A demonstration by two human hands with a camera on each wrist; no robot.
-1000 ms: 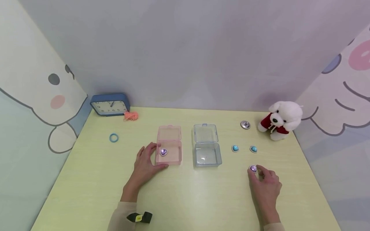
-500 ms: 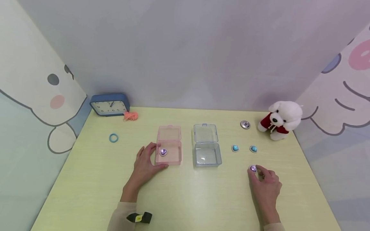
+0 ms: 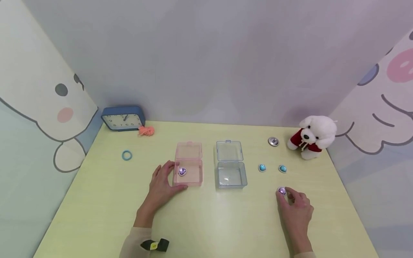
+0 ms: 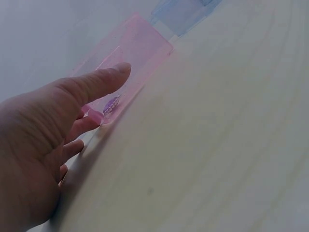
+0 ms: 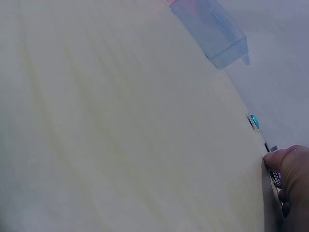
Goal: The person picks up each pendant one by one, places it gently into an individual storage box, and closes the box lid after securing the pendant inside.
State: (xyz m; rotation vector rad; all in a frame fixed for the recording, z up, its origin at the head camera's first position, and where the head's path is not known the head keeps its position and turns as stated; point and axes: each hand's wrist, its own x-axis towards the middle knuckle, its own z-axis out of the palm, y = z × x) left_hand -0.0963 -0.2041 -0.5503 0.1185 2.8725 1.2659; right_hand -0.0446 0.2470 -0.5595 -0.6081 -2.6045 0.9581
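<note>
Purple gem: right of blue box; right hand, fingers pinching it | Pink box: left hand, fingers gripping it | Risk, I judge: shallow pinch could let gem slip.

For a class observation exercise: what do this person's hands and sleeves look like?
The left hand and right hand are ungloved. The left sleeve and right sleeve are pale beige; a black strap-like piece with a yellow label shows at the left one.
</note>
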